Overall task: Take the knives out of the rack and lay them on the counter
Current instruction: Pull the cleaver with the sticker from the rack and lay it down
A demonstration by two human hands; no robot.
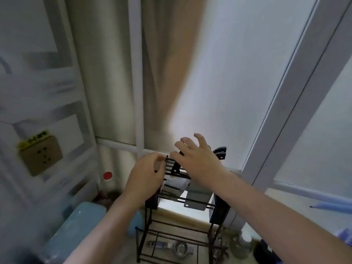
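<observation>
A black wire knife rack [190, 231] stands in the corner by the window. Cleaver blades [196, 199] hang down through its top slots, and dark knife handles [220, 152] stick up at the back right. My left hand [146, 176] is at the rack's top left edge, fingers curled and touching the top bars; I cannot tell whether it grips them. My right hand [198, 159] hovers over the top of the rack with fingers spread, above a black handle [175, 168]. The picture is blurred by motion.
A light blue container [76, 225] sits at the lower left. A bottle with a red cap [108, 176] stands in the corner. A wall socket [41, 153] is on the left wall. A metal utensil [171, 246] lies under the rack. A jar [242, 244] stands at the right.
</observation>
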